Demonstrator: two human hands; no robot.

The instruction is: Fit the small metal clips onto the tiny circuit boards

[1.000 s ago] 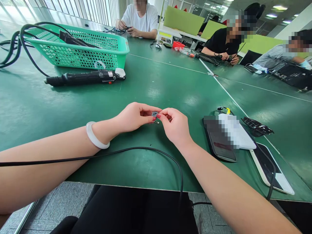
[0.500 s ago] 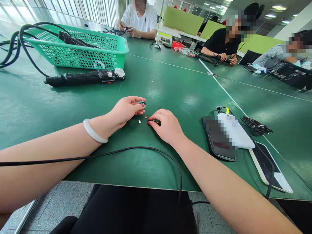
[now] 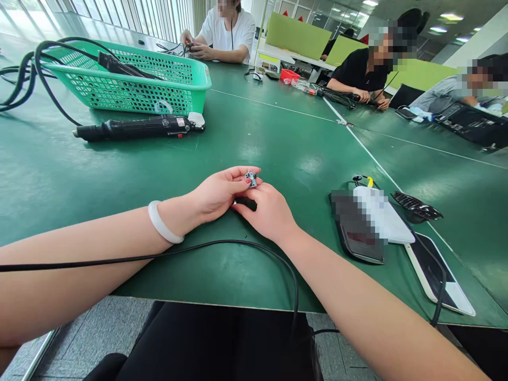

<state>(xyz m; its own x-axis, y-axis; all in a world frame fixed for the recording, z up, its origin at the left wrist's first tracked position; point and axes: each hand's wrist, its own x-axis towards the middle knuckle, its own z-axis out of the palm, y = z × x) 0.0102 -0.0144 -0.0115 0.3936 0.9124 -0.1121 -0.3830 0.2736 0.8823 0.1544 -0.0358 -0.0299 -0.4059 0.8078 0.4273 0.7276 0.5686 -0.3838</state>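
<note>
The part (image 3: 251,179), small and grey, sits up in the fingers of our left hand (image 3: 212,196). It is just above the desk (image 3: 222,275), near the middle, out in front of us. Our left grip is closed on it, with the thumb on the side near us. The part looks a bit tipped. It is so small that we can't tell which way its long side runs.

Our right hand (image 3: 273,214) is very near too. From its thumb and first finger, the part lies a little farther from us and a bit to the right. So the part is in the left grip, and the right one is just beside and under it. The two hands touch or cross there. The right fingers are bent in close, with a tiny shiny spot by the tips, but we can't tell if they pinch a thing.

Nearer to us, a black wire (image 3: 238,242) bends over the desk. Well off to the right is the black phone (image 3: 363,248). Far to the left, past our hands, the black tool (image 3: 135,128) lies along the near side of the green basket (image 3: 186,100).
</note>
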